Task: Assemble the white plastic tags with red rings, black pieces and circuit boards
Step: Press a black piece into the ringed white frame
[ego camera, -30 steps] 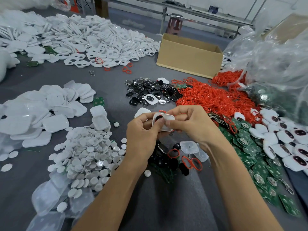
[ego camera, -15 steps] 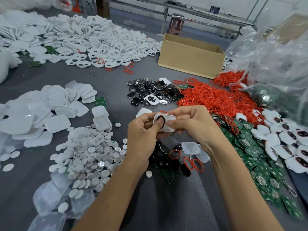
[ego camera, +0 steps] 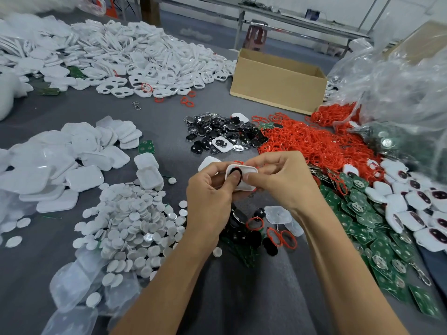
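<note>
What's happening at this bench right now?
A person is assembling one white tag, held between both hands. The left hand presses its thumb on a black piece in the tag's opening, while the right hand pinches the other end. Loose red rings, green circuit boards and a black parts pile lie around. Tags with dark centres are heaped at the right.

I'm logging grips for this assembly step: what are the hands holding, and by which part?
Both hold one white plastic tag: left hand grips its left end, thumb on the black oval piece in its opening; right hand pinches its right end.
</note>
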Available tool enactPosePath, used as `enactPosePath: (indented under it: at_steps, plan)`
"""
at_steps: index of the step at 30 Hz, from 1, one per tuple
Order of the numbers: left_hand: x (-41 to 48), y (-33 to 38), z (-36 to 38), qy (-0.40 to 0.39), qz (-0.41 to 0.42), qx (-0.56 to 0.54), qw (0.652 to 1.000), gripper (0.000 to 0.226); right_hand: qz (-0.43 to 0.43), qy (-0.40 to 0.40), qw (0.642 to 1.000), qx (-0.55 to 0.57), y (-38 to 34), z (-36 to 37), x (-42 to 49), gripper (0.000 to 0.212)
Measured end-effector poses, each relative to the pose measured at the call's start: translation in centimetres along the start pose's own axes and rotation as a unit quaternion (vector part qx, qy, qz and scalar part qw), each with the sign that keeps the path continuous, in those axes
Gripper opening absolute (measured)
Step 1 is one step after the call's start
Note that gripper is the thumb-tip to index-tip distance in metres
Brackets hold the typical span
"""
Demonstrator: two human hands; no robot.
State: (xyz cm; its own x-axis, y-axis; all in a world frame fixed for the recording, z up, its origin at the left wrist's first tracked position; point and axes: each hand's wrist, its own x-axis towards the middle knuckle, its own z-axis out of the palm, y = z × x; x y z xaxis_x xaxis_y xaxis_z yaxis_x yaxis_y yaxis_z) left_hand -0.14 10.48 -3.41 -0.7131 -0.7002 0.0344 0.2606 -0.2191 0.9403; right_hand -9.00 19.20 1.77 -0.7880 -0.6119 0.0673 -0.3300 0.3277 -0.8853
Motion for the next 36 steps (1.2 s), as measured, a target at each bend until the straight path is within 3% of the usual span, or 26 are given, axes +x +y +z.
enactPosePath:
  at_steps: [4,9,14,21,29,36]
  plan:
    - [-0.07,0.02,0.02,0.004,-0.004,-0.014,1.0,0.011,0.008,0.012,1.0,-0.003,0.17,0.3,0.1,0.016]
    - [0.07,0.17,0.17,0.014,-0.027,-0.045,0.998,0.014,0.022,-0.044,0.996,0.08,0.26,-0.12,0.14,0.012]
    - [0.16,0.15,0.23,0.023,-0.053,-0.061,0.996,0.018,0.04,-0.063,0.994,0.08,0.37,0.0,0.35,0.017]
    - [0.22,0.43,-0.02,0.033,-0.028,-0.033,0.999,0.022,0.044,-0.115,0.986,0.11,0.3,-0.6,0.26,0.024]
    - [0.44,-0.19,-0.14,0.037,0.002,0.027,0.999,0.018,0.055,-0.096,0.985,0.131,0.51,-0.13,0.41,0.02]
    - [0.43,-0.38,-0.01,0.02,-0.002,0.005,1.0,0.017,0.083,-0.114,0.976,0.167,0.72,-0.44,0.55,0.018]
